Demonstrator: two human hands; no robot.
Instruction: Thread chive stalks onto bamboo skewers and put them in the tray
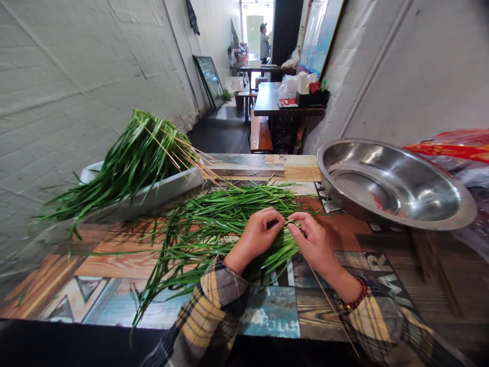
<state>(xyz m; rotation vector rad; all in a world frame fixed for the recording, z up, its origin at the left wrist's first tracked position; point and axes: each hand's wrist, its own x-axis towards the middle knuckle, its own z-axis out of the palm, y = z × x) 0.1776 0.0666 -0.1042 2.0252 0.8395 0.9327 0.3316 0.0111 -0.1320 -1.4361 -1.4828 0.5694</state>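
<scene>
My left hand (263,232) is closed, thumb and index finger pinched together on garlic chives at the stalk ends. Facing it, my right hand (314,242) is also closed, with a thin bamboo skewer (332,300) running out beneath it towards the table's front edge. The exact grip between the fingertips is partly hidden. Under and behind both hands, loose garlic chives (225,209) lie spread across the table, leaves pointing left. At the left, a white tray (168,191) holds a big heap of chives (141,148) with several bamboo skewers (173,148) sticking out.
A wide steel basin (397,183) stands on the right of the patterned wooden table (271,311). Red and clear plastic packaging (458,148) lies beyond it. Farther back are another table (267,99), a bench (261,132) and a person (264,43) near the doorway.
</scene>
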